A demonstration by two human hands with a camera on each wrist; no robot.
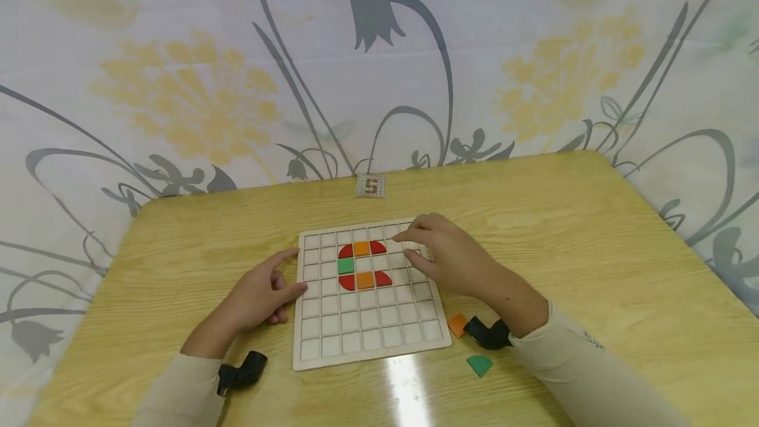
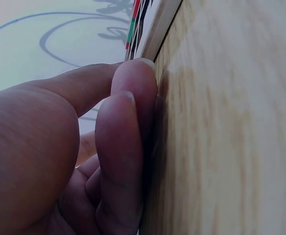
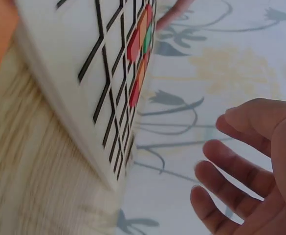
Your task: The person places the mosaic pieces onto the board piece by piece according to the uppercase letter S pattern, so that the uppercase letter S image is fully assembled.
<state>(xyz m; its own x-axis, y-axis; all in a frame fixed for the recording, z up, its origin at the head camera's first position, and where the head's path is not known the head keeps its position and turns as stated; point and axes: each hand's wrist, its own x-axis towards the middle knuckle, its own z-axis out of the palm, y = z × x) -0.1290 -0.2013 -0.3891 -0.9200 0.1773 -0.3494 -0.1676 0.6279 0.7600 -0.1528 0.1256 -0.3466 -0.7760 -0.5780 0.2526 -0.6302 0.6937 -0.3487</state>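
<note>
A white square grid board (image 1: 344, 351) lies on the table. In its upper middle cells sit several coloured tiles: red rounded ones (image 1: 383, 279), orange squares (image 1: 365, 280) and a green square (image 1: 346, 265). My left hand (image 1: 255, 295) touches the board's left edge with index fingertip and thumb, its other fingers bent beneath. Over the board's upper right cells hovers my right hand (image 1: 453, 256), thumb and index apart with nothing between them. The right wrist view shows that hand's fingers (image 3: 231, 169) loosely bent and holding nothing, above the board's face.
A small pattern card (image 1: 370, 186) lies at the table's back edge. Right of the board's lower corner are an orange tile (image 1: 458, 325) and a green rounded tile (image 1: 479, 365). Black wrist cameras (image 1: 243, 371) are on both forearms. A floral cloth (image 1: 379, 84) hangs behind the table.
</note>
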